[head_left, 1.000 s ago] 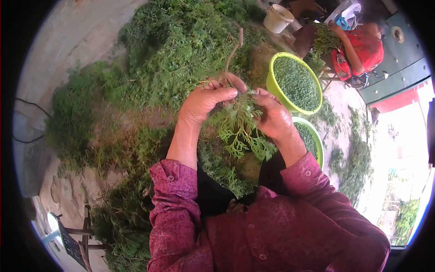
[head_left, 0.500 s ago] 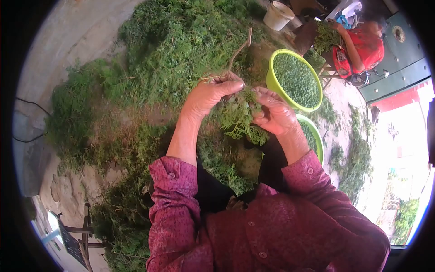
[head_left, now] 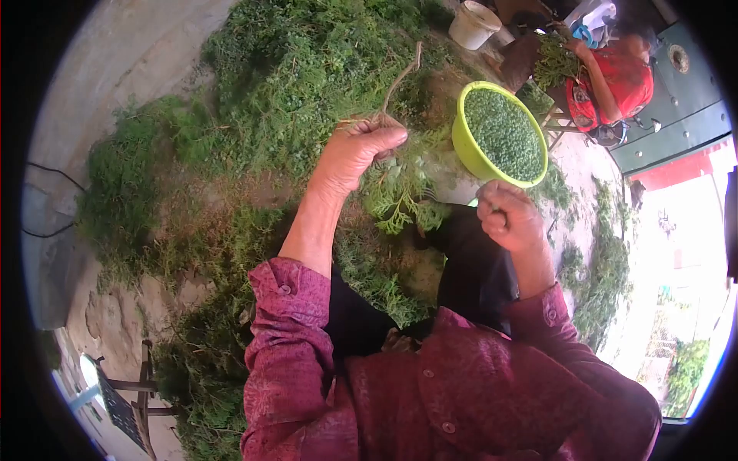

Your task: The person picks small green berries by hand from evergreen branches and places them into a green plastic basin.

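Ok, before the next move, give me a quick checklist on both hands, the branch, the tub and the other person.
1. Left hand gripping branch: ok.
2. Branch stripped: not ok; leafy sprigs hang below the left hand.
3. Right hand clear of branch: ok.
4. Right hand empty: cannot tell; it is curled.
5. Tub unblocked: ok; its green bits show openly.
6. Other person clear of both hands: ok, seated apart.

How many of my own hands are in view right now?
2. Your left hand grips a branch; your right hand, curled closed, is just below the yellow-green basin in the picture. Neither is hidden, but whether the right holds anything is unclear.
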A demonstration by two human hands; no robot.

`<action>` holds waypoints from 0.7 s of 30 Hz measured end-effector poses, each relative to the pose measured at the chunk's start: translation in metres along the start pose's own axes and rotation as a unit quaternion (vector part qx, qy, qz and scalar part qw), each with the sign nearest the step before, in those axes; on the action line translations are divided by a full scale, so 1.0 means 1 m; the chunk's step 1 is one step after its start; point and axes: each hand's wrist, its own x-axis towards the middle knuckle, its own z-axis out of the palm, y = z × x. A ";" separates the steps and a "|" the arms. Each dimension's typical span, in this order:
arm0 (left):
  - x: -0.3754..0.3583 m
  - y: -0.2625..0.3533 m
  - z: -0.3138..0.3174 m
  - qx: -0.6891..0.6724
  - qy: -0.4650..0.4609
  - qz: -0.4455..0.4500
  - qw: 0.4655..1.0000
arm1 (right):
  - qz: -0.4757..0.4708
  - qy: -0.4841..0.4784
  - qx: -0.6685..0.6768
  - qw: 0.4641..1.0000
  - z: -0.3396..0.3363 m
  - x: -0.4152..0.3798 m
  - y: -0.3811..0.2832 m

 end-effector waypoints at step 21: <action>0.007 -0.009 0.009 0.002 -0.019 -0.014 1.000 | -0.060 0.015 0.049 0.997 0.037 0.031 0.000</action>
